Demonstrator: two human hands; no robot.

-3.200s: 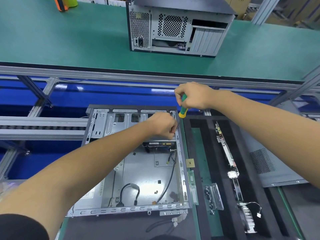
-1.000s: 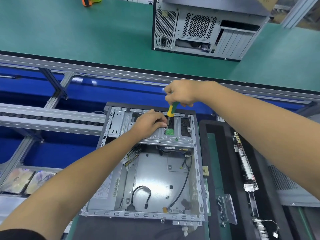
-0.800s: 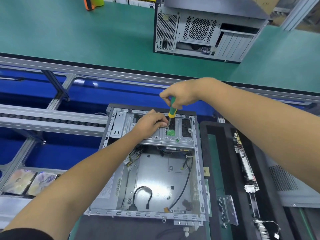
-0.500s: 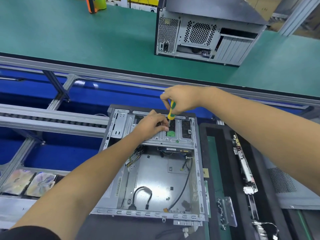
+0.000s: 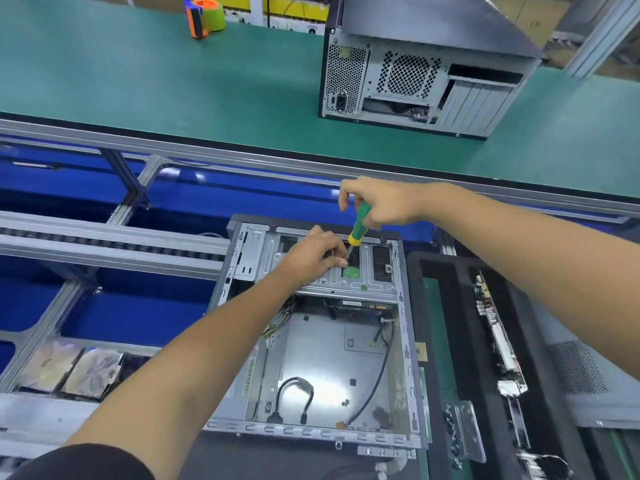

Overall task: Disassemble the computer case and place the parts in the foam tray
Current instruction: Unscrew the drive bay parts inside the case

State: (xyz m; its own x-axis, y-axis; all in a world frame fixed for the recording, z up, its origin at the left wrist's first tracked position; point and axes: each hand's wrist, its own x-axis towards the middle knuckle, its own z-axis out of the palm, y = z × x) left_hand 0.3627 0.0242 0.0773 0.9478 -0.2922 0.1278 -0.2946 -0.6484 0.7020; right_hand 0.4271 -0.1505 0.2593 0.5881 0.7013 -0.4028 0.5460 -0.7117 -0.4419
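**Screw work on the drive bracket, tray waiting alongside**

Head view: the open computer case (image 5: pixel 322 341) is lying flat on the near bench, its side panel off and its floor mostly bare, with a few loose cables trailing across it. The right hand (image 5: pixel 384 206) is gripping the green-and-yellow screwdriver (image 5: pixel 358 225), fingers wrapped round the handle, the shaft angling down toward the metal drive bracket (image 5: pixel 349 275) at the far end of the case. The left hand (image 5: pixel 317 256) is curling in right beside the tip, fingertips pinched at the shaft or at a screw there; which of the two is too small to tell. The two hands are working close together.

By my reading, this is the bracket-unfastening step. The next move calls for keeping the tip seated square, catching the freed screw, then lifting the bracket clear of the cables below.

Just to the right the black foam tray (image 5: pixel 450 306) is sitting, a long circuit board (image 5: pixel 491 327) already lying in one slot. A second, closed computer case (image 5: pixel 426 71) is standing on the far green bench.
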